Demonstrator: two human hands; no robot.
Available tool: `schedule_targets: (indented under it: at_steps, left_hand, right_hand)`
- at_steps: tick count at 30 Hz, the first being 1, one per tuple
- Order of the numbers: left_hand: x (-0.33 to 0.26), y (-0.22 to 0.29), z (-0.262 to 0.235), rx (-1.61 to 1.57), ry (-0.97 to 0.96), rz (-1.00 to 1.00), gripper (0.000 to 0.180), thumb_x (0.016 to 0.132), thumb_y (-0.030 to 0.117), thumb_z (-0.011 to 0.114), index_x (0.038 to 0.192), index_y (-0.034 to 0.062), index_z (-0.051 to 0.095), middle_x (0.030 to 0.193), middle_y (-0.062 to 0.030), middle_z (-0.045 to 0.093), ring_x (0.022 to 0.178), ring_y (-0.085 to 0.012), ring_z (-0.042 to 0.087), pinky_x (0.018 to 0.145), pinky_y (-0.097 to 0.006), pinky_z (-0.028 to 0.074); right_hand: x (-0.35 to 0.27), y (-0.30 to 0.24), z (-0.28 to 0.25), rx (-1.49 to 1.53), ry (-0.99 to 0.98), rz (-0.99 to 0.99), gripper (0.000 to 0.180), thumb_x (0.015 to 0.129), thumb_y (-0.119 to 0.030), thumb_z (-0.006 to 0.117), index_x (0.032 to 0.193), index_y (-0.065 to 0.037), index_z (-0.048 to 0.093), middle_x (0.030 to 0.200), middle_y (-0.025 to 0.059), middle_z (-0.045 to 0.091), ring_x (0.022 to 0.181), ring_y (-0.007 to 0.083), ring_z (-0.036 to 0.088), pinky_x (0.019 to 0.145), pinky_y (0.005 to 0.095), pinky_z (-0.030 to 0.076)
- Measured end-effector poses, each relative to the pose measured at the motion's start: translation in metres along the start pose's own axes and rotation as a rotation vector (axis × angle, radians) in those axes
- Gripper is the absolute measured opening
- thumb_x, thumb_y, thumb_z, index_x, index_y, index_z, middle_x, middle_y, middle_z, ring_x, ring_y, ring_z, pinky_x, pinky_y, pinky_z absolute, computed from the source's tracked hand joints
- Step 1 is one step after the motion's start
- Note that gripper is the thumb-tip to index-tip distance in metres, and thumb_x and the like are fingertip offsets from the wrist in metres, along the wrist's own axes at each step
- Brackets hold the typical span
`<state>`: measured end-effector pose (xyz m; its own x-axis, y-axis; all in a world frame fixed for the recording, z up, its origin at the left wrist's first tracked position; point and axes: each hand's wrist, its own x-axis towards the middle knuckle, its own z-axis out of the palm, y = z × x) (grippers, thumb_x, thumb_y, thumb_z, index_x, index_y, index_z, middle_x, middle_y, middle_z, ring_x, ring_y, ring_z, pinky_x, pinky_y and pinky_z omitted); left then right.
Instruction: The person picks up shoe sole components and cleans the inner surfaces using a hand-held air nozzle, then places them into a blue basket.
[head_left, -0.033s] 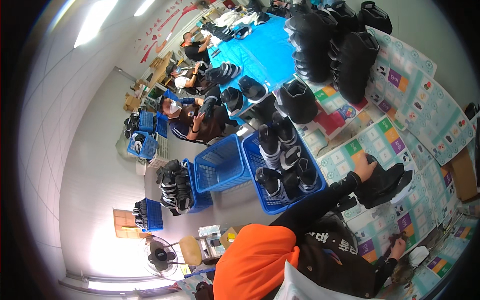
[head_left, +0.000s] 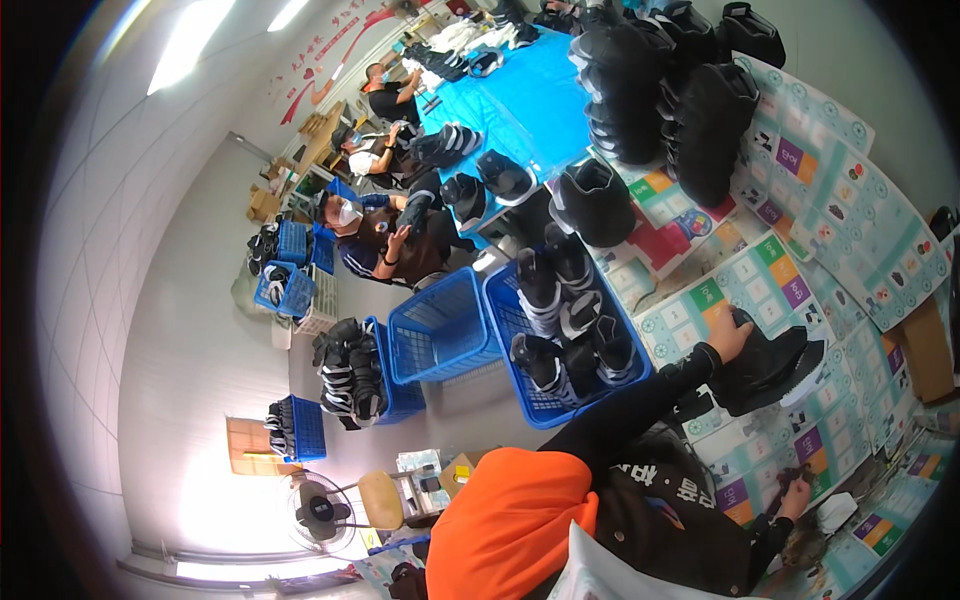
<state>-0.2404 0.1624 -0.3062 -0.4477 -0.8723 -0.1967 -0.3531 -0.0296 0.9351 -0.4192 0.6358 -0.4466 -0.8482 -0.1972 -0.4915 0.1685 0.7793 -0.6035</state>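
Note:
A black high-top shoe [head_left: 768,372] with a pale sole edge is on the printed sheets of the worktable. My left hand [head_left: 732,338] grips it at its collar, and the fingers inside the opening are hidden. Lower in the view, close to my body, my right hand [head_left: 796,497] is closed around a small dark item that I cannot make out. That hand is over the printed sheets [head_left: 690,330], apart from the shoe.
A blue basket [head_left: 530,405] of black and white shoes stands beside my left arm, with another blue basket [head_left: 440,335] next to it. Stacked black shoes [head_left: 705,135] stand farther along the table. A co-worker [head_left: 385,235] handles a shoe by the blue-covered table [head_left: 520,100].

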Motion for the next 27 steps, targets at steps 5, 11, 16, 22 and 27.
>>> schedule_targets:
  at_steps: [5,11,16,22,27]
  left_hand:
    - [0.003,0.014,-0.007,-0.059,-0.018,-0.046,0.062,0.089,0.026,0.073,0.135,-0.0049,0.044,0.122,-0.0317,0.061,0.115,-0.0443,0.062,0.099,-0.044,0.049]
    - [0.007,0.012,-0.021,-0.029,0.030,-0.057,0.062,0.089,0.025,0.073,0.135,-0.0077,0.046,0.120,-0.0288,0.063,0.114,-0.0380,0.064,0.099,-0.040,0.050]
    - [0.012,0.005,-0.029,-0.032,0.065,-0.032,0.061,0.089,0.025,0.074,0.133,-0.0073,0.047,0.119,-0.0284,0.064,0.113,-0.0381,0.064,0.097,-0.041,0.051]
    - [0.011,0.003,-0.024,-0.080,0.088,-0.054,0.058,0.085,0.024,0.075,0.128,-0.0052,0.050,0.118,-0.0321,0.064,0.113,-0.0453,0.063,0.097,-0.045,0.050]
    - [0.010,-0.008,-0.035,-0.079,0.113,-0.036,0.062,0.087,0.028,0.072,0.132,-0.0047,0.045,0.118,-0.0332,0.063,0.113,-0.0462,0.063,0.098,-0.045,0.050]
  right_hand:
    - [0.009,0.021,0.003,-0.537,0.059,-0.132,0.039,0.094,-0.017,0.066,0.127,0.001,0.059,0.121,0.0213,0.064,0.112,0.0385,0.062,0.098,0.0487,0.049]
    - [-0.032,-0.040,0.009,-0.674,0.062,-0.003,0.055,0.092,-0.014,0.064,0.142,0.001,0.048,0.148,0.0232,0.047,0.141,0.0407,0.038,0.116,0.0518,0.035]
    - [-0.022,-0.030,0.014,-0.754,0.102,0.022,0.067,0.088,-0.020,0.069,0.146,0.000,0.041,0.149,0.0219,0.045,0.141,0.0404,0.038,0.115,0.0512,0.036]
    - [-0.006,-0.002,0.018,-0.795,0.180,0.200,0.070,0.086,-0.021,0.072,0.146,-0.005,0.038,0.141,0.0208,0.045,0.124,0.0383,0.054,0.105,0.0514,0.046]
    - [-0.016,-0.030,0.034,-0.870,0.201,0.187,0.062,0.091,-0.015,0.066,0.144,-0.001,0.037,0.141,0.0209,0.044,0.120,0.0375,0.056,0.101,0.0488,0.052]
